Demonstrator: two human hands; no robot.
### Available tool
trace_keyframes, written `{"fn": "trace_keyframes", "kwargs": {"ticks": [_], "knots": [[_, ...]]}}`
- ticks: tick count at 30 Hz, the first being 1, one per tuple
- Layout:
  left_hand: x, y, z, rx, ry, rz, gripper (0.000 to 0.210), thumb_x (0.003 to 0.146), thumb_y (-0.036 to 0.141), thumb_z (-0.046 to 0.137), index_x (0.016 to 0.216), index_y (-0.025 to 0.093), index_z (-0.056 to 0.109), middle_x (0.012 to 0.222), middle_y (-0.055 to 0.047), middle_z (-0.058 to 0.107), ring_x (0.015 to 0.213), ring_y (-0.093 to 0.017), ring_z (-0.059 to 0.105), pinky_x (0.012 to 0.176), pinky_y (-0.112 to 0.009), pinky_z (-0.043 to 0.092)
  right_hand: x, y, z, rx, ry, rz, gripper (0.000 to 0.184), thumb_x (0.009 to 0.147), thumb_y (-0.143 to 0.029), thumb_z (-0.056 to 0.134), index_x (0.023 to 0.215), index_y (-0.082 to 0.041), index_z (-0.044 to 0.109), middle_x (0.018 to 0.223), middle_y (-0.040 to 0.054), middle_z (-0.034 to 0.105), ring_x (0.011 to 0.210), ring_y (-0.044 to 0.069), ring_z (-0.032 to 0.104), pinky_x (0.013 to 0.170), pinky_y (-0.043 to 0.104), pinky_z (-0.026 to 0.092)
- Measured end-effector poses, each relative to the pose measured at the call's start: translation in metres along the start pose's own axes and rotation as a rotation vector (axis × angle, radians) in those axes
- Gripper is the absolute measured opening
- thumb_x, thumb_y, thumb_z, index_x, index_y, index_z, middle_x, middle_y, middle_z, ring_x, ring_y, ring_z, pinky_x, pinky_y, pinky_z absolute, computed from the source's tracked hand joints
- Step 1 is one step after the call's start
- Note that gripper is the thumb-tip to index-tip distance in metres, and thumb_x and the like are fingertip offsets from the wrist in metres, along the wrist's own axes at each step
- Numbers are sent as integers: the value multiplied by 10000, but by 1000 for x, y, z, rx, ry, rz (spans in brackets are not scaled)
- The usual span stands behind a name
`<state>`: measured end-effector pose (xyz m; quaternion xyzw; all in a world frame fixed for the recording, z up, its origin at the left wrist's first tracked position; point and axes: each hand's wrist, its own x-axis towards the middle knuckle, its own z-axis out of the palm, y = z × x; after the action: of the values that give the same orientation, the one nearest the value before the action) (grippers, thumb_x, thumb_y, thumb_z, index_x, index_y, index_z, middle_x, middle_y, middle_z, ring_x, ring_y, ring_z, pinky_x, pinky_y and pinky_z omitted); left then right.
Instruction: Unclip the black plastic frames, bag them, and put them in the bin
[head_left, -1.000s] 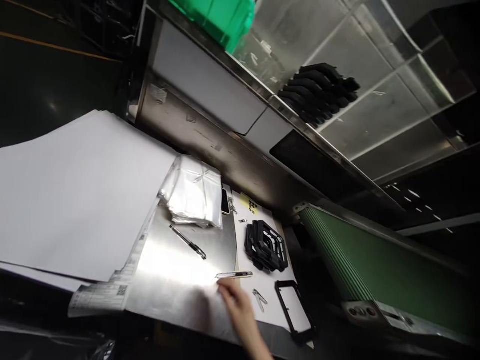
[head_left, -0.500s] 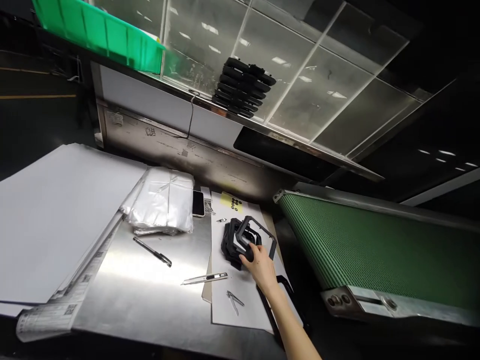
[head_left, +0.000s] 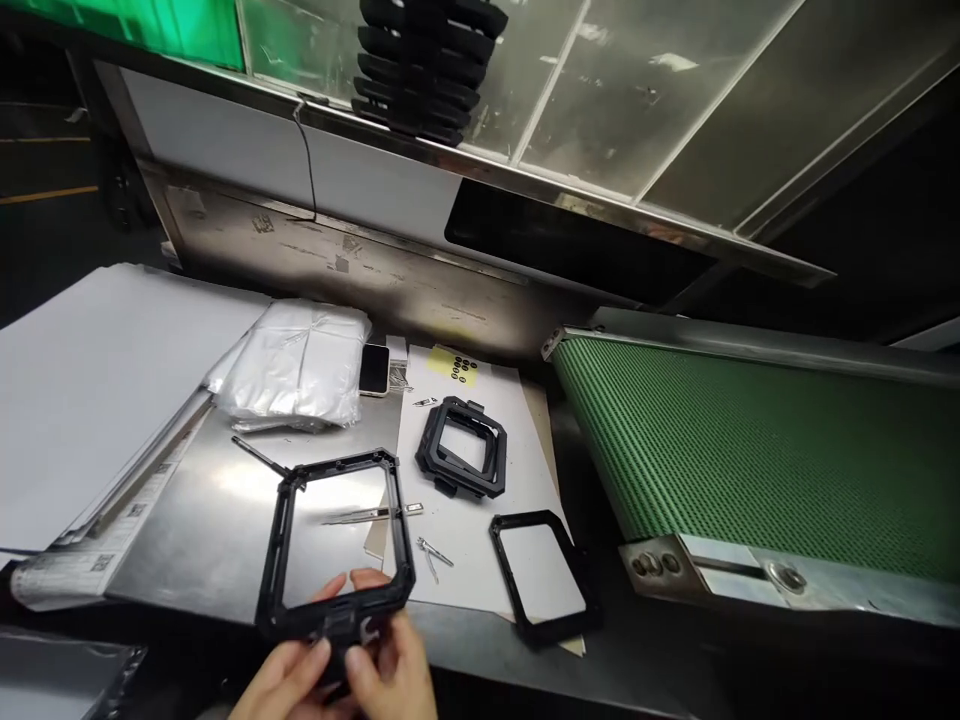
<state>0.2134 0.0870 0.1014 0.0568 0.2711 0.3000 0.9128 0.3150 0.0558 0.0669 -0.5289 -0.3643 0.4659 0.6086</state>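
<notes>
A black plastic frame (head_left: 276,560) with cut corners is held up near the front of the bench, its lower side gripped from both ends of a small tab. My left hand (head_left: 289,680) pinches it from the left, my right hand (head_left: 394,665) from the right, thumbs in front and some fingers behind. More black frames (head_left: 491,470) lie stacked on white paper beyond. To the right another black frame (head_left: 517,605) rests near the bench edge. A utility knife (head_left: 360,516) shows partly through the held frame, and nippers (head_left: 433,552) lie beside it.
A green conveyor belt (head_left: 750,440) runs along the right. Plastic bags (head_left: 292,365), a phone (head_left: 374,370) and white sheets (head_left: 112,400) occupy the left and back. A pen (head_left: 255,453) lies behind the held frame. Above, a shelf carries stacked black parts (head_left: 424,70) and a green bin (head_left: 180,30).
My right hand has left the frame stack and come down toward me. My left hand has come into view, and both now hold a black frame. The view has shifted closer.
</notes>
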Motion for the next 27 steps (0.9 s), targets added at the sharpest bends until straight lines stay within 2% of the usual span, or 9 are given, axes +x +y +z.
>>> {"fn": "trace_keyframes", "kwargs": {"ticks": [4, 6, 8, 11, 14, 17, 19, 23, 27], "knots": [[-8, 4, 6, 9, 218, 16, 335, 646, 237, 682, 976, 234, 626, 930, -39, 697, 892, -252, 622, 761, -330, 492, -13, 11, -15, -332, -72, -104, 566, 688, -590, 480, 1118, -222, 507, 1247, 80, 435, 1153, 261, 395, 928, 359, 351], [-11, 8, 12, 164, 335, 107, 378, 624, 228, 701, 984, 169, 599, 871, -78, 707, 822, -259, 643, 697, -324, 511, -8, 6, -38, -491, -113, -74, 537, 719, -541, 493, 1168, -248, 464, 1235, 72, 444, 1136, 254, 415, 934, 373, 350], [-14, 12, 22, 311, 420, 186, 412, 616, 252, 707, 986, 133, 571, 796, -99, 712, 768, -259, 651, 636, -315, 514, 3, 3, -68, -720, -34, -67, 447, 781, -451, 467, 1179, -247, 445, 1179, 89, 468, 1101, 251, 436, 912, 406, 366], [-18, 16, 35, 415, 425, 234, 425, 598, 304, 713, 956, 129, 565, 710, -94, 709, 713, -260, 653, 594, -322, 500, 23, 15, -107, -1077, 198, -195, 469, 805, -424, 432, 1179, -141, 434, 1092, 160, 448, 1030, 299, 421, 832, 483, 388], [-23, 18, 40, 455, 331, 265, 435, 594, 351, 710, 938, 148, 538, 673, -96, 710, 675, -238, 650, 582, -317, 484, 32, 36, -127, -1236, 214, -304, 478, 798, -463, 416, 1074, -85, 515, 1019, 178, 449, 908, 292, 437, 738, 471, 422], [-28, 19, 38, 497, 247, 274, 439, 613, 380, 690, 942, 162, 497, 669, -98, 712, 651, -201, 645, 589, -293, 470, 30, 45, -133, -1183, 200, -298, 452, 786, -486, 418, 957, -95, 566, 947, 161, 492, 882, 278, 463, 743, 449, 421], [-31, 22, 35, 526, 208, 282, 437, 637, 381, 671, 966, 167, 479, 685, -90, 713, 663, -186, 644, 610, -283, 458, 28, 38, -132, -1069, 229, -168, 479, 746, -529, 442, 922, -99, 557, 854, 142, 540, 823, 268, 504, 744, 445, 418], [-38, 31, 28, 570, 152, 291, 444, 664, 388, 646, 1005, 176, 457, 711, -77, 712, 706, -186, 639, 661, -301, 435, 35, 1, -119, -658, 322, 273, 499, 629, -577, 539, 873, -142, 528, 685, 74, 583, 643, 220, 542, 670, 412, 436], [-48, 45, 27, 611, 157, 251, 458, 666, 412, 634, 1015, 181, 447, 713, -68, 710, 728, -189, 631, 705, -323, 419, 42, -47, -89, -147, 191, 280, 373, 645, -462, 603, 863, -167, 535, 649, 42, 590, 556, 155, 521, 540, 305, 441]]}}
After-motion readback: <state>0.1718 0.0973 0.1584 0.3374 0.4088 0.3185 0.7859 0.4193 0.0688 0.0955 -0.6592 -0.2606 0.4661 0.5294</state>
